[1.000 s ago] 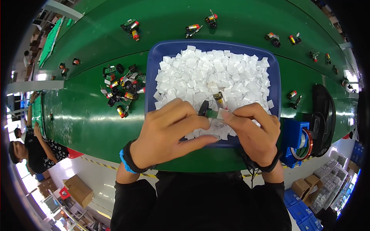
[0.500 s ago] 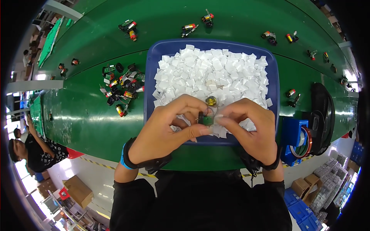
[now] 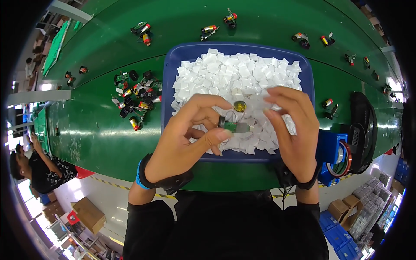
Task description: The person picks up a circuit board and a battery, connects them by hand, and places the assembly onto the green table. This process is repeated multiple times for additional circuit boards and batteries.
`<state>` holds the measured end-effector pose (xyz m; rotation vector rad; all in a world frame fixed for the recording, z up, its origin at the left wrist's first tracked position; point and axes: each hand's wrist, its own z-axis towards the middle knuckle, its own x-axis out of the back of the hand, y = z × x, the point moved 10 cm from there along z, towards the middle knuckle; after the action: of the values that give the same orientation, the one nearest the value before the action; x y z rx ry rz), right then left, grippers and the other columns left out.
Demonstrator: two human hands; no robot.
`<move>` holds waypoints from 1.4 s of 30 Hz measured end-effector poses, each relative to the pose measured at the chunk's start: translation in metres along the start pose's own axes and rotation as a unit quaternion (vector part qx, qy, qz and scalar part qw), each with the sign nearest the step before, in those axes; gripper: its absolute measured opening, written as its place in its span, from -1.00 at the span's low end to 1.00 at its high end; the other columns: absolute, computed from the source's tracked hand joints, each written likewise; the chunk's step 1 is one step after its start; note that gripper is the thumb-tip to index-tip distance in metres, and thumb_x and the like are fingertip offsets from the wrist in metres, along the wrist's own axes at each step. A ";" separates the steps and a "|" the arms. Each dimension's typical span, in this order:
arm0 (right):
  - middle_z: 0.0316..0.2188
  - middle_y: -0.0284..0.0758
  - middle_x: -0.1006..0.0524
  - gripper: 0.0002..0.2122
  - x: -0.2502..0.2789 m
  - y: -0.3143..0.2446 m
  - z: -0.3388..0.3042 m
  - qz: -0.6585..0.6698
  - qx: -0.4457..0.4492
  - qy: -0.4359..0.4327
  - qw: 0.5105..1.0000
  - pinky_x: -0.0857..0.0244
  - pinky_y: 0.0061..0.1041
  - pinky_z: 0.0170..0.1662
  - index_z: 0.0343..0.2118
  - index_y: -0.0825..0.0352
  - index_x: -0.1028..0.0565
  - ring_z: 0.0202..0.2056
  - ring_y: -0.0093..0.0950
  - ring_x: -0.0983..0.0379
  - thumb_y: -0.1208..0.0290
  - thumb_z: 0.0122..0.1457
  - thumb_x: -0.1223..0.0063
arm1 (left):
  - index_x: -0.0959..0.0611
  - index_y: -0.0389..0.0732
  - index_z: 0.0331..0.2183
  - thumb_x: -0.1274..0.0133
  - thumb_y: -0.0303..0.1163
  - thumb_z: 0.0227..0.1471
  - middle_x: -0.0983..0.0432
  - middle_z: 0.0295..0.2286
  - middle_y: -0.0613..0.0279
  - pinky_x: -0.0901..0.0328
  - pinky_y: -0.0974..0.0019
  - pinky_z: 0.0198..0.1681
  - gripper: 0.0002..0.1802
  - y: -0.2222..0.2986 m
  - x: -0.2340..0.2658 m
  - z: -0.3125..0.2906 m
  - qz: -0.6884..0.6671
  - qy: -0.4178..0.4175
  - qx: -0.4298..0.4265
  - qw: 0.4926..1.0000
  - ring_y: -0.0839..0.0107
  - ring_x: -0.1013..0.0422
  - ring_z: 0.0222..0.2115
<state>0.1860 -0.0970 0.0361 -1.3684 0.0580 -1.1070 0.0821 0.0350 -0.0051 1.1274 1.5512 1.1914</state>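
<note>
My left hand [image 3: 186, 134] pinches a small green circuit board [image 3: 234, 127] between thumb and fingers, over the blue bin. A black round part sits at the board's left end, against my fingers. Thin wires run from it to a small cylinder with a yellow round end [image 3: 239, 106], just beyond the board. To the right, my right hand [image 3: 294, 125] hovers above the bin with thumb and fingers apart, away from the board. Its fingertips are slightly blurred, and I see nothing held in them. Many small white square pieces [image 3: 242, 76] fill the bin beneath both hands.
The blue bin [image 3: 238, 47] stands on a green table [image 3: 95, 130]. Left of it lies a heap of boards with red-and-yellow cylinders [image 3: 136, 95]; similar sets lie scattered at the back. A blue tape dispenser [image 3: 331, 151] and a black case [image 3: 363, 134] are at the right.
My right hand has drawn away from the board to the right and its fingers have parted. My left hand keeps its pinch on the board, whose far end now shows.
</note>
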 end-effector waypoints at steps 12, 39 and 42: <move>-0.42 -0.33 -0.57 -0.88 -0.033 0.016 -0.016 0.323 -0.204 -0.168 0.909 -0.33 -0.67 -0.38 -0.23 0.42 -0.52 -0.42 -0.65 -0.49 0.61 0.17 -0.12 | -0.31 -0.35 0.06 -0.11 -0.39 0.14 -0.41 -0.40 0.19 -0.44 0.41 -0.43 -0.48 -0.007 -0.024 -0.009 -0.056 -0.118 0.052 0.990 0.50 -0.42 -0.49; -0.35 -0.35 -0.55 -0.63 -0.022 -0.042 -0.013 -0.057 0.183 -0.072 0.979 -0.38 -0.34 -0.11 -0.26 0.32 -0.51 -0.27 -0.34 -0.46 0.56 -0.21 -0.37 | -0.57 -0.41 -0.15 -0.26 -0.53 -0.02 -0.50 -0.39 0.22 -0.46 0.47 -0.36 -0.64 0.005 -0.008 -0.001 0.133 -0.015 0.007 0.991 0.53 -0.47 -0.36; -0.36 -0.35 -0.58 -0.75 -0.017 -0.053 -0.018 -0.040 0.231 -0.035 0.971 -0.39 -0.26 -0.11 -0.37 0.37 -0.54 -0.24 -0.31 -0.46 0.55 -0.19 -0.31 | -0.53 -0.40 -0.13 -0.21 -0.53 0.03 -0.50 -0.39 0.21 -0.47 0.46 -0.38 -0.65 0.002 -0.007 -0.003 0.086 -0.020 0.015 0.996 0.52 -0.47 -0.36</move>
<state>0.1352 -0.0895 0.0635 -0.9938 -0.2930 -1.0560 0.0812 0.0283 -0.0023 1.3194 1.4703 1.2539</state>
